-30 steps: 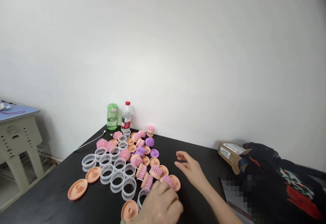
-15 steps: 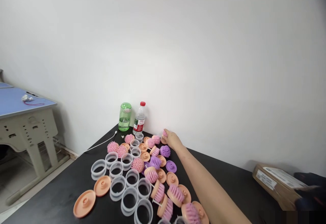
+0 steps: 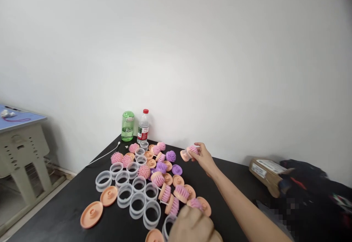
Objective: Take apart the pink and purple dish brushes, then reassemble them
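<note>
My right hand (image 3: 202, 157) grips a pink bristle brush piece (image 3: 193, 149) with a clear ring and a peach base, above the back right of the parts. At the bottom centre my left hand (image 3: 194, 224) is curled, knuckles up, over the near parts; what its fingers hold, if anything, is hidden. Clear plastic rings (image 3: 138, 205) lie left of centre. Pink bristle heads (image 3: 181, 193), a purple bristle head (image 3: 171, 156) and peach discs (image 3: 91, 214) are spread around them. A purple disc (image 3: 177, 169) lies towards the right.
A green bottle (image 3: 127, 126) and a red-capped water bottle (image 3: 143, 125) stand at the black table's (image 3: 63, 205) back corner by the wall. A white cable (image 3: 101, 156) crosses the left edge. At right are a cardboard box (image 3: 265, 174) and dark fabric (image 3: 310, 187).
My right hand has moved right, away from the back parts, carrying the brush piece. My left hand has come into view at the bottom. The view has turned slightly right.
</note>
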Demonstrator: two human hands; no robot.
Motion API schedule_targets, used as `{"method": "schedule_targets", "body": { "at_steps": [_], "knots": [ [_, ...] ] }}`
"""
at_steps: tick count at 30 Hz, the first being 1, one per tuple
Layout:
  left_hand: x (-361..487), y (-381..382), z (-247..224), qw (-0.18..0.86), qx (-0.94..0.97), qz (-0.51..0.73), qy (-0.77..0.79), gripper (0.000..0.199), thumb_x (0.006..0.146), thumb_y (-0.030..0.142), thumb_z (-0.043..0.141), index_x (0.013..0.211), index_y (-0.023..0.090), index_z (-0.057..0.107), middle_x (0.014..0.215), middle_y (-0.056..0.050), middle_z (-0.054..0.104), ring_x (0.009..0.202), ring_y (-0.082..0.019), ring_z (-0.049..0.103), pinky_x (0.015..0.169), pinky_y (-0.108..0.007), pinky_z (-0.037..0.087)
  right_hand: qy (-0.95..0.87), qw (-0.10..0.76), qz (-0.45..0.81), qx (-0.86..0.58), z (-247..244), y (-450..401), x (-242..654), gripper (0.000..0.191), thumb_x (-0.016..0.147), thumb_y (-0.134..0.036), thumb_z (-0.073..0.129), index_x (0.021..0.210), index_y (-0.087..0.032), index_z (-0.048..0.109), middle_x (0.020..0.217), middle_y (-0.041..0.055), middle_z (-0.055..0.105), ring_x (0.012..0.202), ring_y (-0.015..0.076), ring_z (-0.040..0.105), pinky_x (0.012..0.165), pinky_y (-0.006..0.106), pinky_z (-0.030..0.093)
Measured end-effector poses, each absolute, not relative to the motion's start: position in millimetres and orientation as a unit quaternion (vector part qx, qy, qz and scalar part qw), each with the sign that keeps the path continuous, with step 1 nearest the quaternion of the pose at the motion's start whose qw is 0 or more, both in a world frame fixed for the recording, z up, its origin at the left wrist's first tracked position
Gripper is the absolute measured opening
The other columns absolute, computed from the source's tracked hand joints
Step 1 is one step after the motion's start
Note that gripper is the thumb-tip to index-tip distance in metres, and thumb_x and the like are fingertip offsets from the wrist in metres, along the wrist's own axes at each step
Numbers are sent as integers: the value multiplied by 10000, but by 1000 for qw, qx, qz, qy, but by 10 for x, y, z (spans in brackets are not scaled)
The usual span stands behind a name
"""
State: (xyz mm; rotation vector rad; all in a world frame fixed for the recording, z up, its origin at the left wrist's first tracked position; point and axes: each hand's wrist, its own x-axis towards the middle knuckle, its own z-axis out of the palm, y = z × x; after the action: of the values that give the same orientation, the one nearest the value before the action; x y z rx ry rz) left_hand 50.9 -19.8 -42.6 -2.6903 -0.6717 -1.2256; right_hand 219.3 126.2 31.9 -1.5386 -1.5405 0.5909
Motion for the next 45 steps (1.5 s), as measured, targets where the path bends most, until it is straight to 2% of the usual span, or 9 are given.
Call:
{"method": "schedule_targets", "body": {
  "at_steps": [2, 5, 9, 18, 27, 34, 39, 43, 45],
  "knots": [
    [476, -221, -293, 59, -868, -435, -232, 280, 763, 324, 764, 972, 201, 625, 897, -113, 689, 768, -295, 634, 608, -467, 537, -615, 456, 276, -581, 331, 838, 2231, 424, 863, -451, 543, 1193, -206, 436, 990, 50, 654, 694, 184, 664, 713, 380, 573],
    [360, -260, -69, 39, -843, -462, -272, 532, 749, 264, 785, 1195, 168, 512, 1191, -182, 633, 1087, -370, 598, 907, -562, 513, -617, 480, 331, -528, 306, 227, 2207, 468, 833, -546, 583, 1158, -219, 502, 977, 55, 667, 773, 209, 671, 688, 358, 569],
    [253, -275, 16, -22, -818, -487, -306, 663, 721, 320, 832, 1234, 203, 428, 1277, -180, 568, 1191, -367, 553, 968, -551, 497, -587, 536, 447, -411, 194, -313, 2162, 477, 767, -472, 759, 1147, -250, 576, 1031, 49, 659, 942, 224, 647, 808, 343, 526],
    [328, -278, -48, -16, -857, -453, -243, 334, 841, 116, 686, 1106, 196, 499, 1036, -84, 638, 979, -249, 610, 848, -397, 526, -599, 549, 458, -359, -93, -529, 2192, 459, 811, -533, 717, 1161, -262, 598, 1081, 44, 618, 951, 211, 593, 817, 307, 483],
    [310, -249, -55, -17, -860, -455, -229, 257, 847, 105, 672, 1032, 184, 511, 988, -72, 639, 914, -206, 613, 804, -344, 517, -662, 485, 363, -440, -101, -571, 2176, 335, 931, -522, 549, 1086, -230, 607, 812, -4, 622, 643, 155, 603, 626, 266, 471],
    [259, -219, 21, -77, -851, -435, -284, 376, 739, 225, 804, 951, 228, 492, 874, -7, 650, 800, -197, 643, 688, -313, 546, -717, 514, 290, -371, -78, -594, 2217, 311, 897, -449, 652, 1166, -298, 612, 1155, 59, 633, 1059, 241, 618, 906, 336, 497],
    [256, -213, 0, -50, -857, -451, -247, 344, 782, 157, 750, 1017, 215, 506, 1001, -56, 653, 918, -216, 642, 784, -343, 547, -650, 545, 383, -365, -85, -561, 2271, 689, 765, -543, 769, 1350, -326, 478, 1317, 88, 562, 1168, 276, 586, 953, 384, 504],
    [262, -229, -41, -10, -869, -445, -216, 248, 857, 125, 672, 1032, 190, 508, 1026, -84, 635, 919, -206, 623, 790, -340, 529, -634, 484, 450, -401, -32, -540, 2306, 384, 899, -543, 611, 1154, -256, 637, 1019, 56, 673, 954, 237, 652, 819, 346, 532],
    [260, -228, -44, -3, -868, -446, -218, 243, 859, 125, 671, 1033, 185, 511, 1026, -88, 634, 920, -209, 619, 797, -347, 527, -638, 481, 456, -393, -7, -543, 2320, 311, 889, -477, 659, 1107, -255, 665, 1035, 52, 675, 980, 233, 644, 854, 345, 517]
  ]
}}
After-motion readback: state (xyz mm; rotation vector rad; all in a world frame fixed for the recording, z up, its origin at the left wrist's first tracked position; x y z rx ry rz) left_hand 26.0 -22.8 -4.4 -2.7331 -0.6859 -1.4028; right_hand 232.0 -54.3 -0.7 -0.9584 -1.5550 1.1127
